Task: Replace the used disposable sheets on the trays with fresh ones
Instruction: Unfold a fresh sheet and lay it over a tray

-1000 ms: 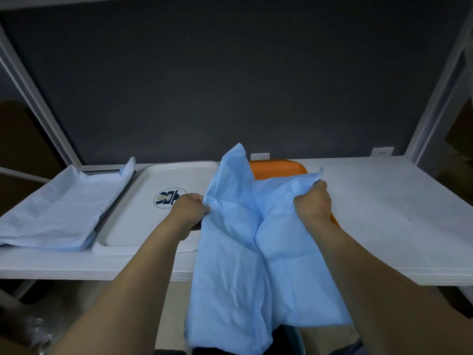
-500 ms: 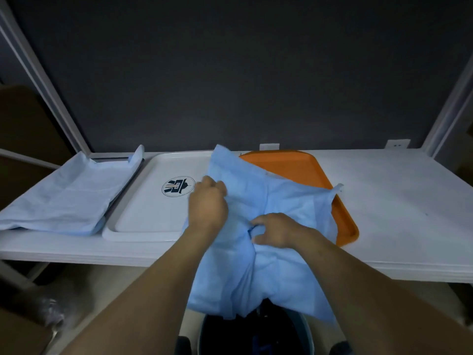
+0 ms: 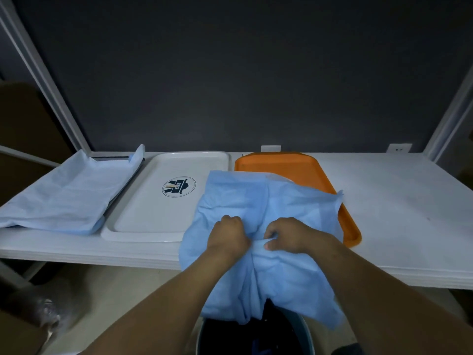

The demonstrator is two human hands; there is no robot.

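Both my left hand and right hand clench the crumpled blue sheet, which drapes from the near half of the orange tray over the table edge, its tail hanging above the bin. I judge it a used sheet bound for disposal, so the job looks about midway: the white tray lies bare and the orange one needs relining. Count: two sheets, with the second sheet spread at far left over what seems a third tray; one bin.
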